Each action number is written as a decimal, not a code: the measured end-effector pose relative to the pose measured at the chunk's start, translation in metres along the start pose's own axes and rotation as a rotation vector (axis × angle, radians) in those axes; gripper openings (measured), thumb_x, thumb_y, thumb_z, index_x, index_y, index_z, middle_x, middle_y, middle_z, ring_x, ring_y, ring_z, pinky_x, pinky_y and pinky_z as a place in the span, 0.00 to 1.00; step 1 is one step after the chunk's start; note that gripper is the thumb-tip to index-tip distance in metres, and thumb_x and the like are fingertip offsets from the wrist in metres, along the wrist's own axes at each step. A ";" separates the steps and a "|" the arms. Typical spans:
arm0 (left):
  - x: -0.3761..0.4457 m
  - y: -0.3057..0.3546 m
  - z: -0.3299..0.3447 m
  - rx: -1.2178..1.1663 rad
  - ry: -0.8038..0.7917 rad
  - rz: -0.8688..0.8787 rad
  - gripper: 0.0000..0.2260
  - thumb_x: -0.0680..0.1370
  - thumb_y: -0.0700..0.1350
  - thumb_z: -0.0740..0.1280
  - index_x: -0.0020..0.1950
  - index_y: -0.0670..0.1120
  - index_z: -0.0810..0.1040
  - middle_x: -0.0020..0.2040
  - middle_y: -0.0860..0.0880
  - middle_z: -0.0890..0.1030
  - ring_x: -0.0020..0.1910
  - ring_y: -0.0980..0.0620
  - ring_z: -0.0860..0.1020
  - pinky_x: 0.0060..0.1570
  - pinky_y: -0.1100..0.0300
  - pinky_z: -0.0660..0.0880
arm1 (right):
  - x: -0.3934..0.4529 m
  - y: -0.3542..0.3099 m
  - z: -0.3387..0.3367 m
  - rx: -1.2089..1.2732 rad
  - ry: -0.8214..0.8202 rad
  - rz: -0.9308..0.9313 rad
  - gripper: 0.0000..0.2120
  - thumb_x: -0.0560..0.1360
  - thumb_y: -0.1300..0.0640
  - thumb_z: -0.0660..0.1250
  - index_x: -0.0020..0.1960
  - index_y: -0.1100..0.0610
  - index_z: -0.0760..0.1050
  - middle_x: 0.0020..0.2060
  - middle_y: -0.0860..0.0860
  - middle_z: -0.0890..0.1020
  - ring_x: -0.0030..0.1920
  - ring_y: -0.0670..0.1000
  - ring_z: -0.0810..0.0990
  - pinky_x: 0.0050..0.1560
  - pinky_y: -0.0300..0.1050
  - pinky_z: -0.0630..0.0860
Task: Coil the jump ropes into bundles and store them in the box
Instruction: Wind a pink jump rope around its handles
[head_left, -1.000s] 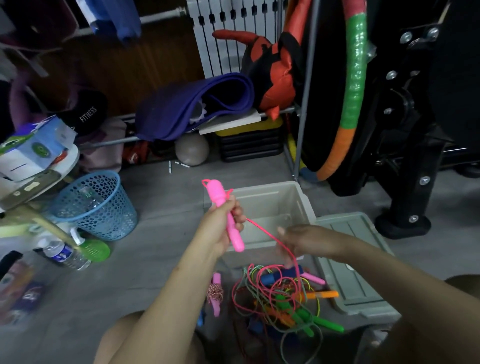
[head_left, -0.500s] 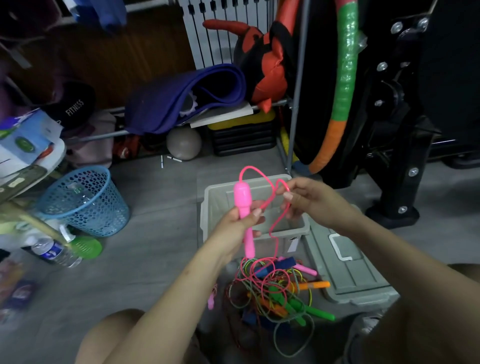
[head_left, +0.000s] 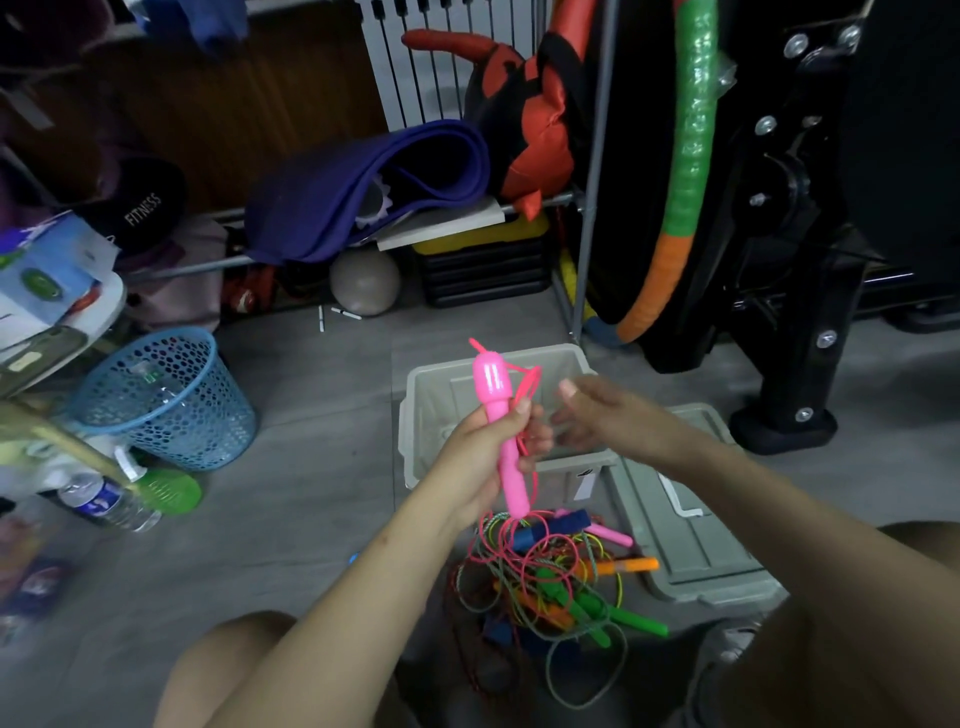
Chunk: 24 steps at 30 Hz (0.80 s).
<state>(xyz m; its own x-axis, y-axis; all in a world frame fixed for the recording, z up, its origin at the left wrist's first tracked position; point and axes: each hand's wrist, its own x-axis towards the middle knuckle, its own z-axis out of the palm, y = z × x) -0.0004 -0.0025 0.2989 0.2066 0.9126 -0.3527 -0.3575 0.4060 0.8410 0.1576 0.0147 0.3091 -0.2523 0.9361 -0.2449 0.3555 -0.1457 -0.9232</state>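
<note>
Head view. Left hand (head_left: 483, 452) grips the pink handle (head_left: 500, 431) of a jump rope, fingers curled round its mid-shaft, with a short loop of pink cord (head_left: 525, 387) caught against the handle's upper part. Right hand (head_left: 608, 415) sits just beside it, fingers loosely spread, holding nothing that I can make out. Handle is held above the near rim of the grey box (head_left: 415, 415); box is open, its lid (head_left: 691, 525) lies flat on the floor to the right. Handle's long axis runs near upright, tilted slightly: bulbous cap end up and away, tapered end down toward the tangle of ropes (head_left: 556, 577) on the floor, to which the cord trails. Judged step: early in winding the first bundle; only a turn or so is on the handle and nothing visibly stored in the box. Next move likely needs the right hand to take the slack cord below and lay further turns, while drawing it free of the green, orange and blue ropes it is mixed with.
</note>
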 end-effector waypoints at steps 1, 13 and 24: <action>0.000 0.003 -0.001 -0.062 0.005 -0.016 0.06 0.80 0.39 0.60 0.45 0.41 0.75 0.29 0.48 0.80 0.28 0.55 0.78 0.22 0.67 0.68 | -0.002 0.003 0.005 -0.075 -0.086 0.059 0.19 0.80 0.45 0.51 0.58 0.57 0.72 0.52 0.54 0.80 0.49 0.51 0.81 0.54 0.48 0.76; 0.012 0.032 -0.039 -0.252 0.160 0.117 0.08 0.81 0.43 0.58 0.42 0.47 0.70 0.24 0.54 0.69 0.23 0.57 0.69 0.25 0.67 0.70 | -0.009 0.010 0.000 -0.436 -0.355 0.033 0.18 0.81 0.46 0.53 0.42 0.53 0.77 0.38 0.47 0.79 0.43 0.47 0.78 0.46 0.37 0.71; 0.013 0.040 -0.062 0.005 0.350 0.296 0.07 0.81 0.40 0.61 0.42 0.44 0.71 0.27 0.52 0.77 0.28 0.56 0.78 0.35 0.63 0.79 | -0.006 0.006 -0.034 -0.412 -0.231 0.091 0.10 0.79 0.61 0.59 0.40 0.59 0.73 0.37 0.56 0.82 0.34 0.52 0.82 0.27 0.38 0.73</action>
<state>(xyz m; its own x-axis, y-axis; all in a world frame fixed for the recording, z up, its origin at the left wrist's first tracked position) -0.0681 0.0280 0.3025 -0.2240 0.9509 -0.2134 -0.3507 0.1257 0.9280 0.1918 0.0194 0.3145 -0.3803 0.8229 -0.4222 0.7010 -0.0413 -0.7119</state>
